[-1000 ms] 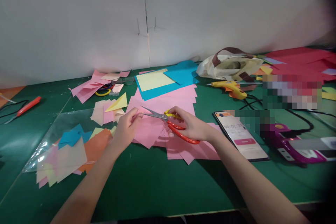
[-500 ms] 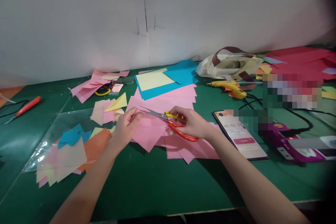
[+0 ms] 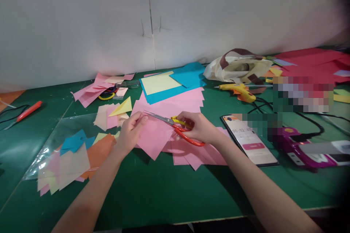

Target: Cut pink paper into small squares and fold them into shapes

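Observation:
My left hand point(image 3: 132, 129) pinches a sheet of pink paper point(image 3: 156, 140) at its upper left, thumb and fingers closed. One corner of the sheet hangs down towards me. My right hand point(image 3: 198, 127) is wrapped round scissors point(image 3: 164, 118) with one red and one yellow handle. Their blades point left, lie over the top of the sheet and reach the fingertips of my left hand. The tips look slightly parted. More pink sheets point(image 3: 188, 153) lie on the green table beneath both hands; where the held sheet ends among them is hard to see.
Blue and pale yellow sheets point(image 3: 161, 83) lie behind my hands. Paper scraps point(image 3: 75, 153) and a clear plastic bag are on the left. To the right are a phone point(image 3: 250, 142), a yellow glue gun point(image 3: 240, 91), a cloth bag point(image 3: 236, 69) and a purple device with cables point(image 3: 298, 149).
Almost nothing has moved. The scissors and my right hand have shifted very slightly left, and the blade tips look a little more parted. The view has drifted a little.

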A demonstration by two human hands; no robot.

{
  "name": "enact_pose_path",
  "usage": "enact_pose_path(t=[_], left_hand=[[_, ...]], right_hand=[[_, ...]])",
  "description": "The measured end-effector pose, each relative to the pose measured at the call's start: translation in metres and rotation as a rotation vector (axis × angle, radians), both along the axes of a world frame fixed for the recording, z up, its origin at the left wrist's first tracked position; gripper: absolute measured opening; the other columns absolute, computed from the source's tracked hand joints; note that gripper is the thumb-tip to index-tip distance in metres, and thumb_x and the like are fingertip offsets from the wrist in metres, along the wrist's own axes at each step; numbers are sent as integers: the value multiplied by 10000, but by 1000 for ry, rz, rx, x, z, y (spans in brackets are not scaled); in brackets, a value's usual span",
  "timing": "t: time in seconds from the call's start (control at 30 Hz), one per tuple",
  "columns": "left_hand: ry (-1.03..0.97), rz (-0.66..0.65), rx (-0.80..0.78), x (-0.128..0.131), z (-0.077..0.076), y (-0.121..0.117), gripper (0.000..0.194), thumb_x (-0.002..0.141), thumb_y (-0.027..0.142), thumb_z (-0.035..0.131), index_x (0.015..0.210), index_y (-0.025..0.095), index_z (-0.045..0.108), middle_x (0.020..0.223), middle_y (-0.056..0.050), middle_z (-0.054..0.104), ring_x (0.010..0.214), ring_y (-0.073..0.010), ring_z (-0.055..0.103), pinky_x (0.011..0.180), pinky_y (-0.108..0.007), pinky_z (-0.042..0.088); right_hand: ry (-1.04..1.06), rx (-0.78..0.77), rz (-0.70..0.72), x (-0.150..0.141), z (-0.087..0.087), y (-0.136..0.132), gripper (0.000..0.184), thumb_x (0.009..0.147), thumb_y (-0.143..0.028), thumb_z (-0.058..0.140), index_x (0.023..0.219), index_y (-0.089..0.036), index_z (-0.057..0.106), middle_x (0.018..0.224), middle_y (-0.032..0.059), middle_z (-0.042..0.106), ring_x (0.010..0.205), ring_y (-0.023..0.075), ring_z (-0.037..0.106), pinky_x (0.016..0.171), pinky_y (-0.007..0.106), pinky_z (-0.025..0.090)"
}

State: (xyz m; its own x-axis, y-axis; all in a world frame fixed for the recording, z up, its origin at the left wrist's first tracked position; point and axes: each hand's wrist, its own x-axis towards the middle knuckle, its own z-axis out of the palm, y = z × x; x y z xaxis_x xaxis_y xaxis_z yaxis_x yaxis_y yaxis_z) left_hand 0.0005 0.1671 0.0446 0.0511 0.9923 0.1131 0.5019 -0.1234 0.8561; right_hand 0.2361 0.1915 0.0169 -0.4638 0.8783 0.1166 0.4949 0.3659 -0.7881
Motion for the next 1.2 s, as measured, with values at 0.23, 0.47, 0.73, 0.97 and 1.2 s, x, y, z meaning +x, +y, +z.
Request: enact_pose_path(t=[0.23, 0.47, 0.73, 0.97, 1.2], left_hand=[[-48, -3, -50, 2, 1, 0, 273, 854, 386, 458, 657, 198, 444, 596, 31, 402, 556, -123, 410, 494, -233, 305], [-64, -30, -54, 1, -2, 1, 250, 850, 392, 461, 710, 190, 505, 629, 24, 444, 578, -122, 419, 503, -227, 320], [-77, -17, -43, 4, 3, -1, 259, 823, 412, 484, 676, 201, 508, 607, 14, 475, 604, -144, 481, 493, -220, 362], [-63, -30, -60, 3, 0, 1, 259, 842, 401, 460, 694, 194, 514, 636, 15, 479, 601, -135, 461, 510, -222, 349], [-42, -47, -35, 2, 0, 1, 252, 851, 391, 454, 715, 192, 528, 672, 11, 494, 662, -143, 468, 565, -224, 365]], right_hand=[[-1, -2, 4, -1, 2, 0, 265, 675, -398, 682, 777, -196, 543, 660, -17, 500, 558, 103, 387, 512, 253, 335], [-10, -45, 19, 0, 3, -3, 224, 733, -392, 619, 813, -204, 528, 695, 4, 554, 585, 122, 458, 532, 264, 358], [-9, -34, 14, -1, -1, -1, 258, 692, -405, 669, 773, -209, 522, 642, -26, 482, 552, 107, 382, 505, 253, 319], [-36, -21, 6, -2, 0, -2, 262, 700, -400, 647, 829, -199, 540, 710, 7, 563, 567, 112, 441, 524, 250, 356], [-31, -17, 6, -1, -2, -2, 259, 691, -398, 660, 808, -201, 540, 699, 0, 549, 573, 112, 429, 526, 246, 350]])
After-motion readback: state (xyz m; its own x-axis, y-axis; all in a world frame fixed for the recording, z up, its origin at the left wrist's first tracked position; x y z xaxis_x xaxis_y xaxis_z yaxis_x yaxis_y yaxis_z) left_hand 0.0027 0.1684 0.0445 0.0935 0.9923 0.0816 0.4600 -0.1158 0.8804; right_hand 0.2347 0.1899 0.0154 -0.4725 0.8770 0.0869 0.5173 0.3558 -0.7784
